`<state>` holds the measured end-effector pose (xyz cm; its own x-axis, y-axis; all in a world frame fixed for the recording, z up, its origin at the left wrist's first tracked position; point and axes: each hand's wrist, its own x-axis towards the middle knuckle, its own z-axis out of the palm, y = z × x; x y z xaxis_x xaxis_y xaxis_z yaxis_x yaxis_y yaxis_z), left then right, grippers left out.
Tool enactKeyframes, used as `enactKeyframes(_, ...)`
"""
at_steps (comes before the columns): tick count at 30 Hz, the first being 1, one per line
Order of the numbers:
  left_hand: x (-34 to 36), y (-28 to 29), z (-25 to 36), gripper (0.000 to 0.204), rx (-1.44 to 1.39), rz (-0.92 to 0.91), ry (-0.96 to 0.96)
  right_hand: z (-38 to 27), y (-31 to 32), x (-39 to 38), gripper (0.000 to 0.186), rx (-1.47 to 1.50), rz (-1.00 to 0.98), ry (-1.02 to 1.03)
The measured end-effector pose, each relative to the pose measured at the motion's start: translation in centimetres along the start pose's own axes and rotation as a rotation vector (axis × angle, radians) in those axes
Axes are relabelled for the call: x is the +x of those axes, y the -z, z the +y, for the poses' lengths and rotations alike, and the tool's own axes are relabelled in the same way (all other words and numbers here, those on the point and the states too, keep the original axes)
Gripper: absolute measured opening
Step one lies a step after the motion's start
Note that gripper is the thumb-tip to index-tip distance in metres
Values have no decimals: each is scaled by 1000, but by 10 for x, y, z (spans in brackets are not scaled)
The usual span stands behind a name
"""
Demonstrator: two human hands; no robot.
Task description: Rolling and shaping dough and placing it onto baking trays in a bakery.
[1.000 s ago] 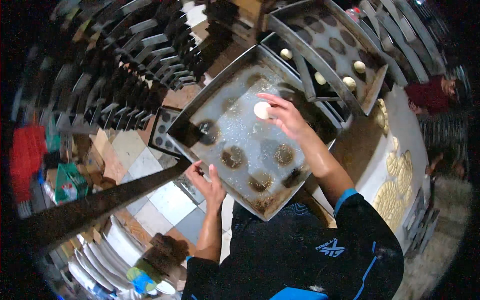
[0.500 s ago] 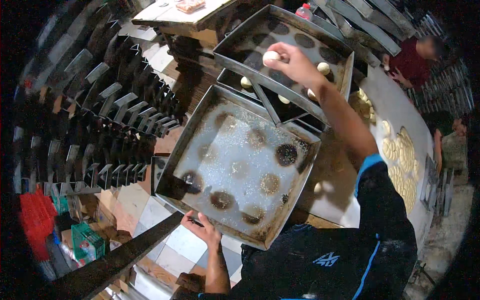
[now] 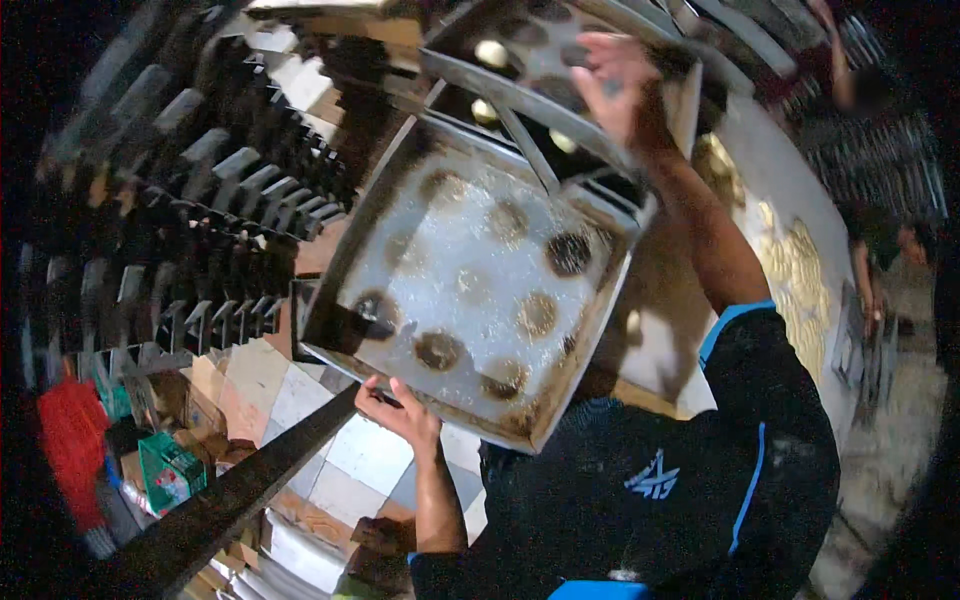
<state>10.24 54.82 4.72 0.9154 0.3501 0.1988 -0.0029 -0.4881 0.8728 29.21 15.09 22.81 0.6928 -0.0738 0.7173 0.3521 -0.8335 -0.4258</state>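
Observation:
A square metal baking tray (image 3: pixel 470 285), strewn with pale seeds and marked with dark round stains, is tilted in front of me. My left hand (image 3: pixel 402 412) grips its near-left rim. Beyond it stands another deep tray (image 3: pixel 545 92) with dark round marks. A white dough ball (image 3: pixel 490 53) sits at that tray's left side. Over the tray's right part is my right hand (image 3: pixel 622 92), blurred, its fingers apart and no ball visible in them. It hides what is beneath it. Two more balls, one pale (image 3: pixel 484 111) and one whiter (image 3: pixel 563 140), show in the gap between the trays.
Flattened dough pieces (image 3: pixel 795 290) cover a pale worktop at right. Stacked trays (image 3: pixel 200 200) fill the left side. A dark beam (image 3: pixel 270 470) crosses the lower left, near a green crate (image 3: pixel 170 470) and red crates (image 3: pixel 72 430). Co-workers (image 3: pixel 880 250) are at far right.
The dough ball has left my right hand and rests in the far tray. That hand moved right, fingers spreading. The view shifted, so the trays appear higher; my left hand stays on the rim.

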Motion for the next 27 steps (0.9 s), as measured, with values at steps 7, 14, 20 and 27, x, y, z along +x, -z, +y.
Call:
enactKeyframes(7, 0, -5, -10, 27, -203, -32, 59, -38, 98, -221, 18, -109, -542, -515)
enactKeyframes(14, -3, -7, -9, 33, -5, -101, -129, -65, 89, -339, 26, -270, -262, -567)
enactKeyframes(20, 1, 0, -10, 35, 14, -38, -134, -52, 160, -395, 18, -385, -337, -754)
enactKeyframes(27, 3, 3, -4, 34, 288, 121, -174, -26, 107, -374, 7, -460, -172, -407)
